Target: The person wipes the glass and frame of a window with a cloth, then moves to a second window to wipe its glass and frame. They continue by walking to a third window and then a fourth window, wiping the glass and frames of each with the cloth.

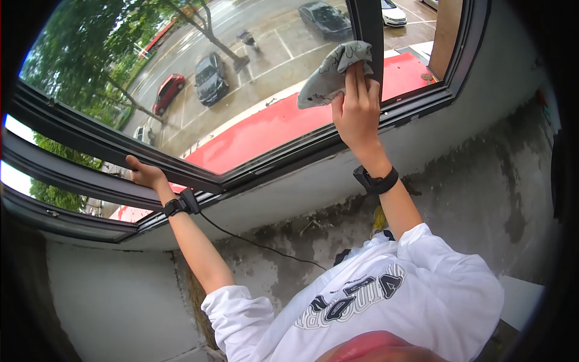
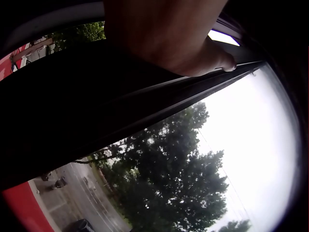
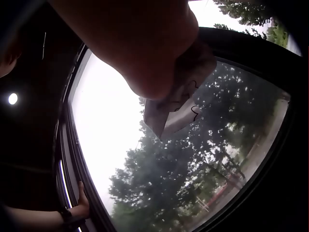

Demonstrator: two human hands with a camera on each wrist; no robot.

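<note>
Right hand is raised to the glass, fingers straight and close together, pressing a grey patterned cloth against the pane. The cloth bunches out just left of the fingertips, and a dark upright mullion stands just to their right. Left hand is lower and well apart, with fingers curled over the edge of the dark window frame, gripping it. A black strap sits on the right wrist.

I'm seeing a grey cloth with dark squiggles, black window frame, white shirt with black lettering, red ledge outside, red car far left
</note>
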